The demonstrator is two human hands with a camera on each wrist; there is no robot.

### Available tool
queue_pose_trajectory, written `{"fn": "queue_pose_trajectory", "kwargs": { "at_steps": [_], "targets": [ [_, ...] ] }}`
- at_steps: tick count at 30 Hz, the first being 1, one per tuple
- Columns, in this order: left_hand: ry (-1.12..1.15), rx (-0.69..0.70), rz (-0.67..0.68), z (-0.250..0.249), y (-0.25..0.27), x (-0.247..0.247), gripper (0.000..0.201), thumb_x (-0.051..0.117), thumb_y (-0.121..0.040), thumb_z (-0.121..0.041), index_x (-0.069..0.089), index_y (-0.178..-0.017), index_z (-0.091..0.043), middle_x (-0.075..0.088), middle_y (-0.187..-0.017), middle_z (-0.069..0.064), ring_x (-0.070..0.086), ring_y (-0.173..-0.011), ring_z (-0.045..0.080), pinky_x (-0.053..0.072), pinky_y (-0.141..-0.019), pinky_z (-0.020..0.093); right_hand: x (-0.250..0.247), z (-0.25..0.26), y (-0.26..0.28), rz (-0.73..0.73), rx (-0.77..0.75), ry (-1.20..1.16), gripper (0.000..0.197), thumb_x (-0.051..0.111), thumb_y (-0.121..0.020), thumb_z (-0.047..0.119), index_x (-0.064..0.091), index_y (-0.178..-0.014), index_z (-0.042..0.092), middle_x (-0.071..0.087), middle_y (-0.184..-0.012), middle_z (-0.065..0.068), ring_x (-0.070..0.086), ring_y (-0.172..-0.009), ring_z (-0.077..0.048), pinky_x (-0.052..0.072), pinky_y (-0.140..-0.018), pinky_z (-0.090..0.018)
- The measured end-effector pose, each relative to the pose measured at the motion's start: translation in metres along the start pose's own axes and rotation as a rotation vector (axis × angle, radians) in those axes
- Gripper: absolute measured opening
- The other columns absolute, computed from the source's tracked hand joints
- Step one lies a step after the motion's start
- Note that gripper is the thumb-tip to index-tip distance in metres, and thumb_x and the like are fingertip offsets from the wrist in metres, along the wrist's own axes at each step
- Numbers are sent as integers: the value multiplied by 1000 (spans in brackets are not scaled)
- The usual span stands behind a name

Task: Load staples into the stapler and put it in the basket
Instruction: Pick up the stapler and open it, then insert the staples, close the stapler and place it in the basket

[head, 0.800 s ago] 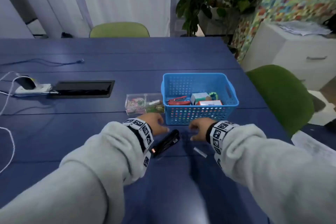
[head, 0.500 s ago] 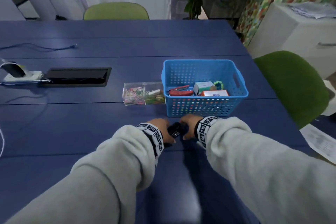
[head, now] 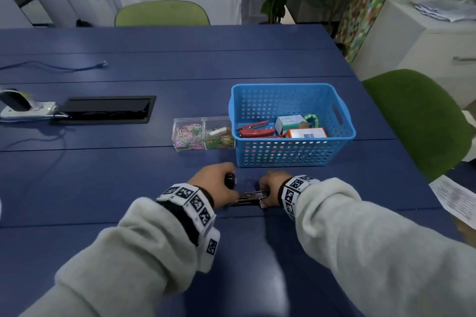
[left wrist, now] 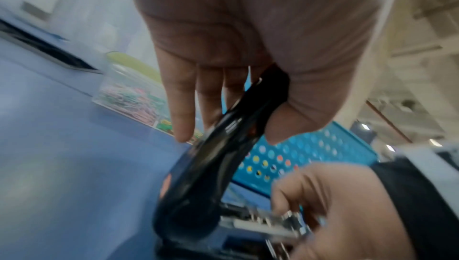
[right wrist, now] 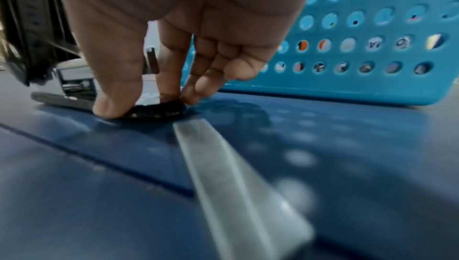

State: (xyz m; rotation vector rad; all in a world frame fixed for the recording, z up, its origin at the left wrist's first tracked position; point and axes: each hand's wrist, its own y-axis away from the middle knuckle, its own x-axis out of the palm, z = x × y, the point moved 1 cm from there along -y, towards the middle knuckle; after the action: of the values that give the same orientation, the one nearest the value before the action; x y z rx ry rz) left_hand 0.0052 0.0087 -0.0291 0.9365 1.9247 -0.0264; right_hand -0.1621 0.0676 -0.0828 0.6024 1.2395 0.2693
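From above, the left hand (head: 216, 183) is gripping the stapler's (head: 251, 197) raised black lid while the right hand (head: 270, 188) is pinching its base flat; the left wrist is showing the open metal channel (left wrist: 261, 223) running toward the right hand; at the right wrist, the staple strip (right wrist: 236, 185) is lying loose just beneath that wrist, nearest it, pointing at the base.

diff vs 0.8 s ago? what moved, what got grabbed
Both hands closed in on the black stapler and took hold. The left hand now grips its black top arm, swung up and open. The right hand holds the front of the base down on the table, where it earlier hovered apart. The staple strip stays on the table beside the right hand. Blue basket and clear clip box unchanged.
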Motion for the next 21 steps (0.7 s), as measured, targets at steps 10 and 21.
{"fn": "queue_pose_trajectory", "kwargs": {
  "at_steps": [10,21],
  "targets": [
    [2,-172,-16,75,9,-26,20,80,-70,-21,63,-77,-30,62,-82,-6,58,-82,15,41,-75,23,11,-5,6,-29,21,-48,35,74,-74,35,63,-100,13,55,-102,-4,59,-102,-27,48,-86,-32],
    [-273,-103,158,62,-3,14,49,70,-75,-33,55,-122,-31,57,-121,5,53,-116,26,47,-100,39,11,-1,8,-29,29,-35,37,73,-75,34,61,-104,12,59,-116,-8,58,-104,-27,48,-88,-33]
  ]
}}
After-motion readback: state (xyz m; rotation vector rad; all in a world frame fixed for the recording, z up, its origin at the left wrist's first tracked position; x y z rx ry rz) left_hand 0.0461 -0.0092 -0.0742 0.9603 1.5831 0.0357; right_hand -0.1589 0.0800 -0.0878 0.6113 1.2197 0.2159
